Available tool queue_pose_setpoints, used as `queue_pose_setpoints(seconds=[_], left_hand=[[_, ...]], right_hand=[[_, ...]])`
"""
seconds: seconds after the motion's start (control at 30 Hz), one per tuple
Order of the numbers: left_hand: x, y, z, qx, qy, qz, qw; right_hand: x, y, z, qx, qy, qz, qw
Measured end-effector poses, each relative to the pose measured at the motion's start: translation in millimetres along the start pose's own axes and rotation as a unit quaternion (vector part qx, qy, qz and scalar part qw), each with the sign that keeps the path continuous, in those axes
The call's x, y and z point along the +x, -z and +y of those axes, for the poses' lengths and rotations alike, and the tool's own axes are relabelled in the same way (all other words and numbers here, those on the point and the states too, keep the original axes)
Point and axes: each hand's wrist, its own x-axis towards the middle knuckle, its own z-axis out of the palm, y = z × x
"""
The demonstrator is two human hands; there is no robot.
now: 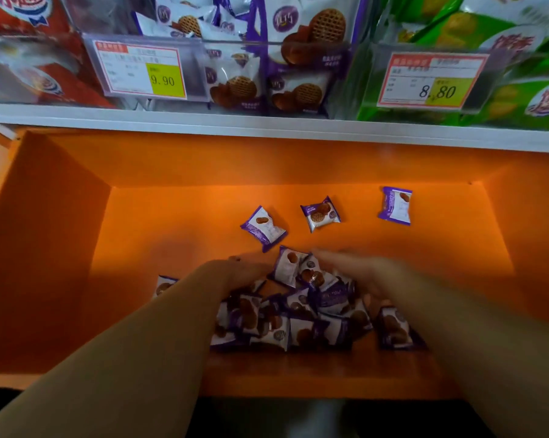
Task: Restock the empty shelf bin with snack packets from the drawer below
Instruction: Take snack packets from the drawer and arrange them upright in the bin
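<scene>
A heap of purple-and-white snack packets (298, 314) lies in the open orange drawer (159, 222). My left hand (235, 273) presses into the heap's left side with its fingers bent down among the packets, so its grip is hidden. My right hand (355, 273), blurred, lies against the right side with its fingers stretched forward. Three loose packets (320, 213) lie farther back on the drawer floor. Above, the clear shelf bin (266, 43) holds several of the same packets.
A white shelf edge (266, 128) overhangs the back of the drawer. Price labels reading 9.90 (143, 71) and 8.80 (431, 80) hang on the bin fronts. Red packs (29, 67) fill the left bin and green packs (503, 58) the right one.
</scene>
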Motion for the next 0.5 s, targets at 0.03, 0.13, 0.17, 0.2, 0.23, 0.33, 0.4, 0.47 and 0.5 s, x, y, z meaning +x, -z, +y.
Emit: queue_pose_setpoints(seconds=[0.03,0.13,0.17,0.2,0.23,0.33,0.4,0.47,0.5], left_hand=[[-3,-1,4,-0.023,0.002,-0.006,1.000],[18,-4,-2,-0.114,0.019,-0.005,0.993],[25,-4,-4,-0.156,0.008,-0.003,0.988],[31,-5,-6,-0.190,-0.008,0.003,0.982],[32,-5,-6,-0.216,-0.027,0.009,0.976],[36,-2,-5,-0.237,-0.067,0.048,0.968],[35,5,-12,-0.149,-0.055,0.140,0.977],[39,19,-29,0.012,0.016,0.244,0.970],[39,25,-41,0.066,0.072,0.267,0.959]], right_hand=[[1,-3,-4,-0.005,0.010,-0.006,1.000],[5,-2,-10,-0.006,0.050,-0.008,0.999],[5,-1,-9,-0.001,0.061,-0.003,0.998],[10,-1,-8,0.002,0.065,0.003,0.998],[11,-2,-7,0.004,0.074,0.009,0.997],[16,-8,-3,0.011,0.101,0.030,0.994],[20,-9,-2,0.013,0.101,0.049,0.994],[19,-12,-2,-0.005,0.102,0.081,0.991],[18,-14,-4,-0.035,0.103,0.099,0.989]])
